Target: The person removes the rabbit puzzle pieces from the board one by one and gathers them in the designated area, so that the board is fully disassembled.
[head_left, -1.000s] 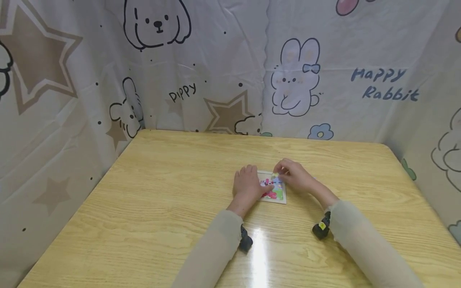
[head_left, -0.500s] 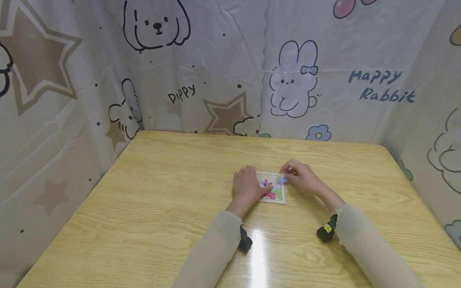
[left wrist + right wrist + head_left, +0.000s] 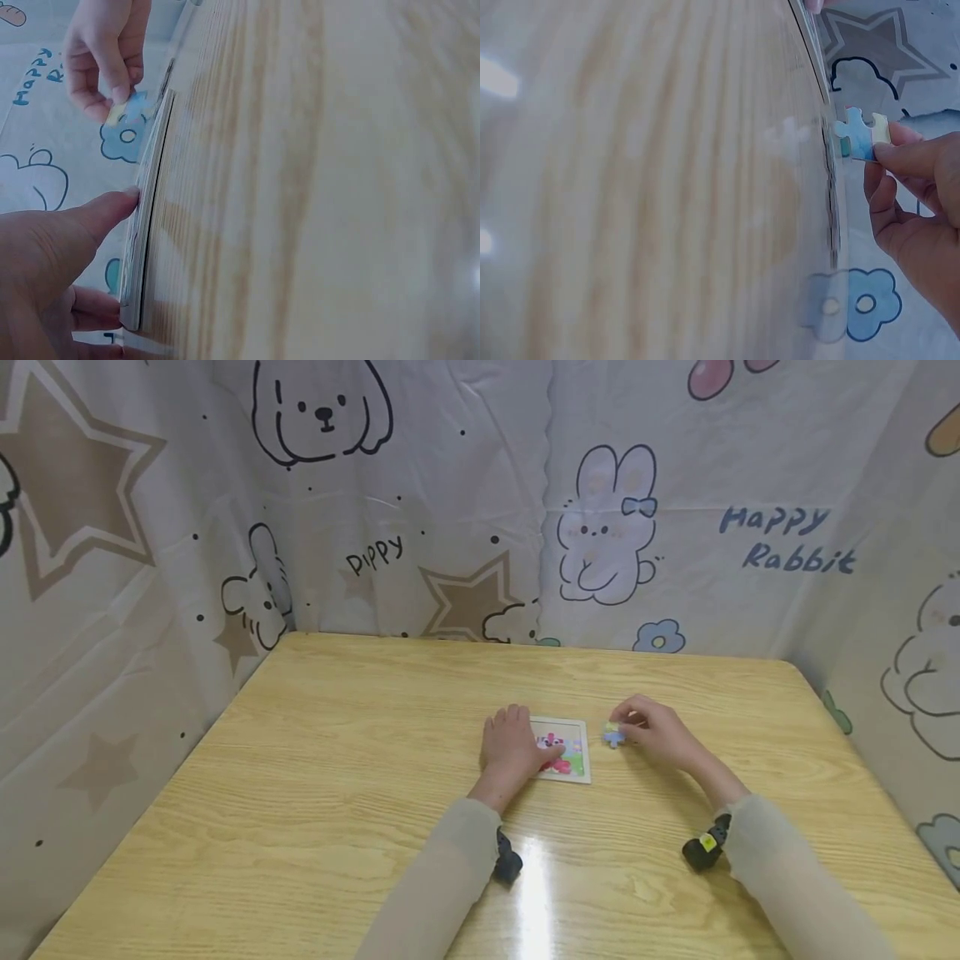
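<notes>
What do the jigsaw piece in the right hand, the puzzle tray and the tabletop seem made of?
The jigsaw piece: probably smooth printed cardboard or thin wood, flat and crisply cut.
The puzzle tray: likely pale board or wood, since its edge looks layered in the left wrist view; finish unclear.
The tabletop: wood or wood-look laminate, by its grain; glossy, given its bright reflections.

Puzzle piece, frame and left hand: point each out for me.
Piece [image 3: 861,139]: right wrist view, on the blue part of its face.
Frame [image 3: 587,752]: head view, on its rim at the picture's right.
Left hand [image 3: 512,749]: head view, on the back of the hand.
</notes>
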